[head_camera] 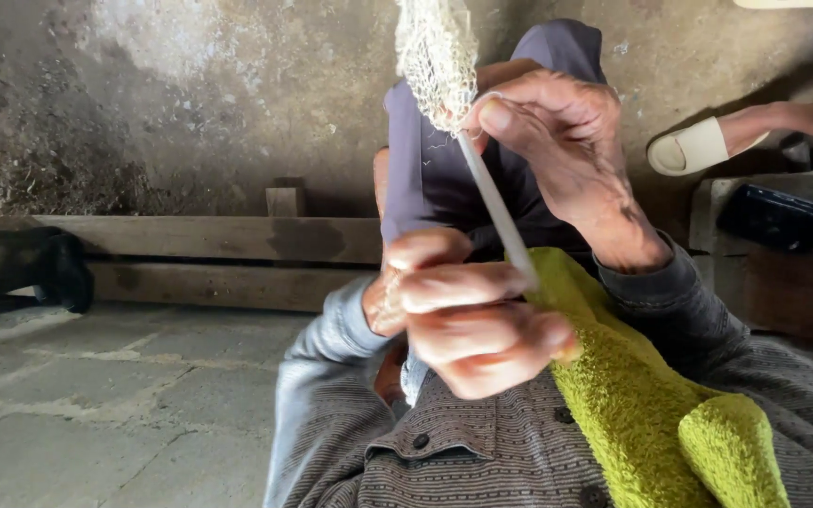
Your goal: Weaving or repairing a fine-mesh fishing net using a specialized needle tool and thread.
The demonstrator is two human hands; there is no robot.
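Right hand (562, 141) pinches the net mesh (437, 56) on the white rod (496, 207), left hand (468, 320) fisted around rod's base; likely best kept taut, steady.

The left hand (468, 320) was curled into a fist low down, while the right hand (562, 155) pinched, fingers bent, above it.

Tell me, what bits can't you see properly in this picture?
Head view only:
- Net: its top is cut off by the upper edge.
- White stick: its lower end is hidden inside the left hand.
- Right hand: its fingertips hide where the net meets the stick.
- Green towel: runs off the bottom edge.
- Another person's sandalled foot: the rest of that person is cut off at the right edge.
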